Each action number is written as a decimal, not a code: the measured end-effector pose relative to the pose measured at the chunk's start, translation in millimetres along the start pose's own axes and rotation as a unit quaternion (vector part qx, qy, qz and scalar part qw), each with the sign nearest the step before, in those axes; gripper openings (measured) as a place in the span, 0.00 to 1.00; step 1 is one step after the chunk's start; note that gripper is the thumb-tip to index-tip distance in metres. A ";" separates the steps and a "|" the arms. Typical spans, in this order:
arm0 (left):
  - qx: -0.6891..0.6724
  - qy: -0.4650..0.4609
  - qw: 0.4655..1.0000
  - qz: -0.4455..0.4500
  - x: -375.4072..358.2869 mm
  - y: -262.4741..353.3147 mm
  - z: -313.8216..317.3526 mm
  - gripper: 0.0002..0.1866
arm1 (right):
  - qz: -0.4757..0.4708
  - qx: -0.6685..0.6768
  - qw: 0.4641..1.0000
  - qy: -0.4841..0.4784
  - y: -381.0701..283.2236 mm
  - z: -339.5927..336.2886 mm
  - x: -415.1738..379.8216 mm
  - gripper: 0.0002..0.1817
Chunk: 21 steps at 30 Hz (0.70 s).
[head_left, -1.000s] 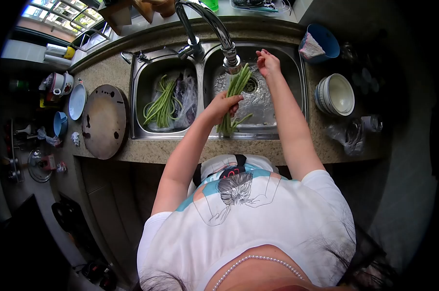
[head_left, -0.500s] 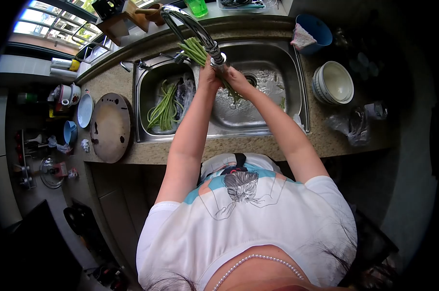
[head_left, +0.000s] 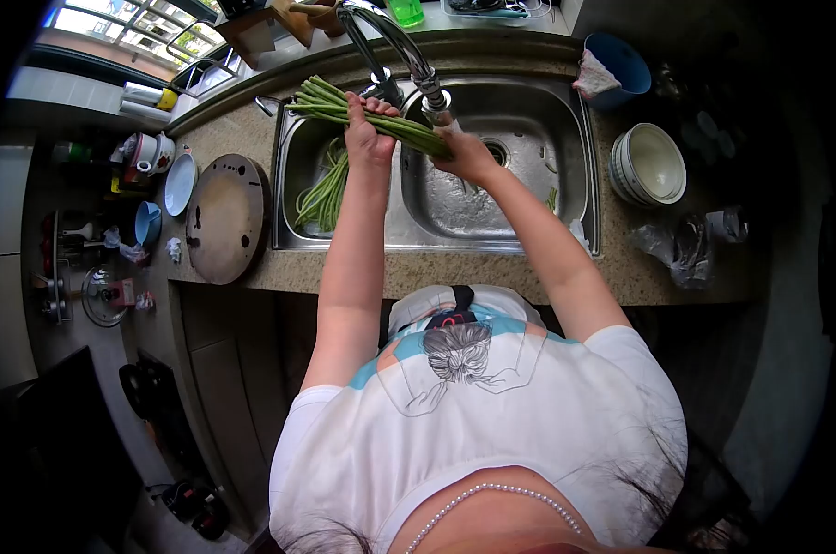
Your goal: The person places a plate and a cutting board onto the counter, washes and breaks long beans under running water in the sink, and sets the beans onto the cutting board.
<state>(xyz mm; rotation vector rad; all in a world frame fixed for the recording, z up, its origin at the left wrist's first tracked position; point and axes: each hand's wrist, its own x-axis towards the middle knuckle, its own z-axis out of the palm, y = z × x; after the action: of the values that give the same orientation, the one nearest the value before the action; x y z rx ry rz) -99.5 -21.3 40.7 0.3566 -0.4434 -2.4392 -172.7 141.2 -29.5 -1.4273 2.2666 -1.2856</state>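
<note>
My left hand (head_left: 369, 138) is wrapped round a bundle of long green beans (head_left: 321, 103) above the divider between the two basins. My right hand (head_left: 467, 157) grips the other end of the same bundle, just under the spout of the faucet (head_left: 434, 97). The bundle lies almost crosswise, its left ends sticking out past my left hand. More long beans (head_left: 320, 196) rest in the left basin, partly hidden by my left forearm. Water wets the floor of the right basin (head_left: 446, 217), where small green bits lie.
On the left of the counter are a round wooden cutting board (head_left: 226, 220) and a light blue bowl (head_left: 181, 184). Stacked bowls (head_left: 654, 163), a plastic bag (head_left: 686, 249) and a blue basin (head_left: 626, 69) with a pink-white cloth (head_left: 595, 76) stand on the right.
The bundle has swung from steep to nearly crosswise. My left hand has moved left and up, away from my right hand, which stays by the spout. The camera view has shifted slightly.
</note>
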 end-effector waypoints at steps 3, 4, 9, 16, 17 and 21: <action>0.027 -0.015 0.999 0.007 -9.6 21.2 7.8 0.15 | 0.049 -0.058 0.997 -0.032 9.4 -9.9 -16.9 0.16; 0.026 -0.012 1.000 0.012 -13.5 23.8 8.2 0.15 | 0.054 -0.075 0.995 -0.043 6.1 -11.9 -18.9 0.13; 0.041 -0.035 0.997 0.048 -28.0 42.5 21.9 0.15 | 0.215 -0.056 0.969 -0.105 52.8 -13.5 -47.4 0.13; -0.040 -0.060 0.996 0.046 -47.4 59.4 41.3 0.16 | 0.277 -0.110 0.936 -0.188 119.7 -10.2 -94.0 0.32; -0.031 -0.066 0.996 0.052 -49.1 68.4 44.6 0.16 | 0.295 -0.117 0.927 -0.200 118.7 -12.5 -99.1 0.34; 0.042 -0.079 0.995 0.040 -56.4 93.9 48.4 0.16 | 0.276 -0.125 0.932 -0.201 119.2 6.2 -105.6 0.31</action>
<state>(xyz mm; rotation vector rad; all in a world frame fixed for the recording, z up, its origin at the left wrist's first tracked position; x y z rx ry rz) -23.4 -45.3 130.0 0.1782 -0.6171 -2.3842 -191.6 242.5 -151.1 -0.8893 2.3370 -0.4988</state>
